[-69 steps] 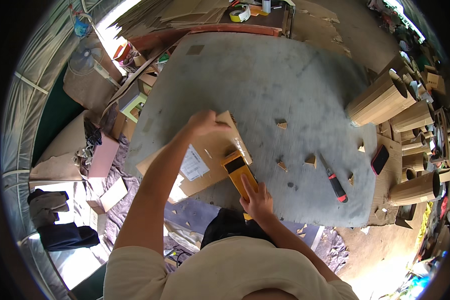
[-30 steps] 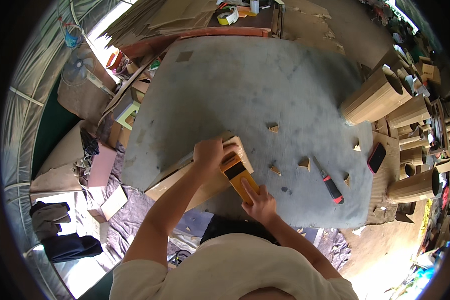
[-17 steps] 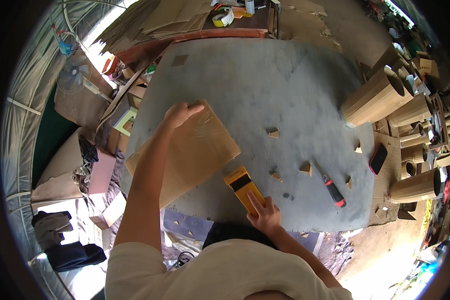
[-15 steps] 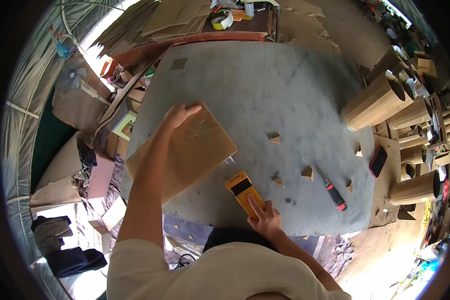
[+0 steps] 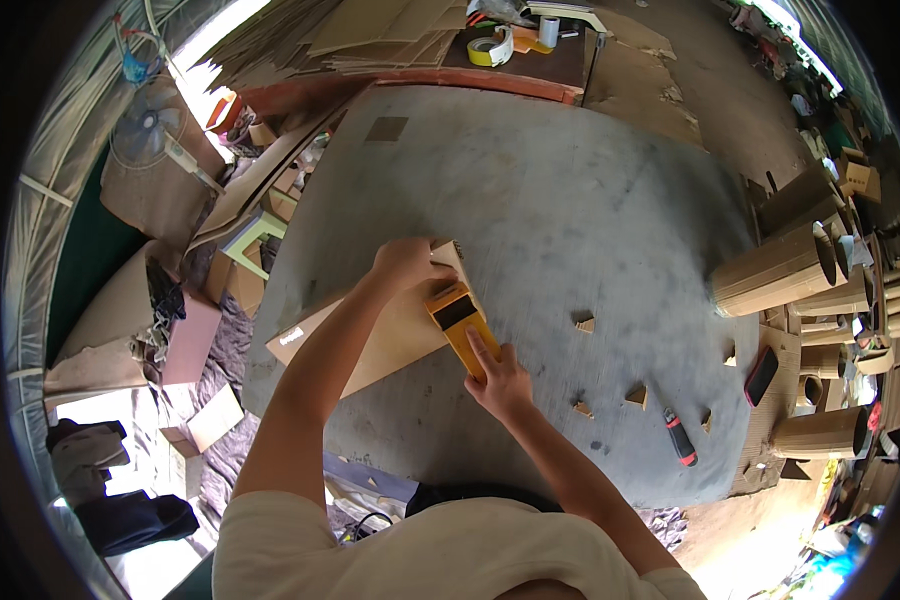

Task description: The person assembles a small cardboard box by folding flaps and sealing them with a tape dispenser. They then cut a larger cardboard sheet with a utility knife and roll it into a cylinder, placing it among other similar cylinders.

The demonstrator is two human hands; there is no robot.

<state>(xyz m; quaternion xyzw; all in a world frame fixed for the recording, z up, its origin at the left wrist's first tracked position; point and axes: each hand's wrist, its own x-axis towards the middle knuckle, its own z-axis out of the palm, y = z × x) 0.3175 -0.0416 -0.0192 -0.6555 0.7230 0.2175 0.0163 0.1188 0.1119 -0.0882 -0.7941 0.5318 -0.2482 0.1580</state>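
A brown cardboard box lies at a slant on the grey tabletop, left of the middle. At its far right corner, my left hand is closed over the edge, with the fingers partly hidden. My right hand grips a yellow, boxy hand tool with a black panel, the index finger stretched along it. The tool's front end overlaps the box's right side, close to my left fingers; whether it touches the cardboard I cannot tell.
Several small cardboard scraps and a red-and-black-handled tool lie on the right. A phone rests by the right edge, near cardboard tubes. Beyond the far edge are flat cardboard sheets and a tape roll.
The box has been turned, so a different face and its edge show. My left hand has shifted right along with its corner. My right hand has brought the yellow tool up to the box.
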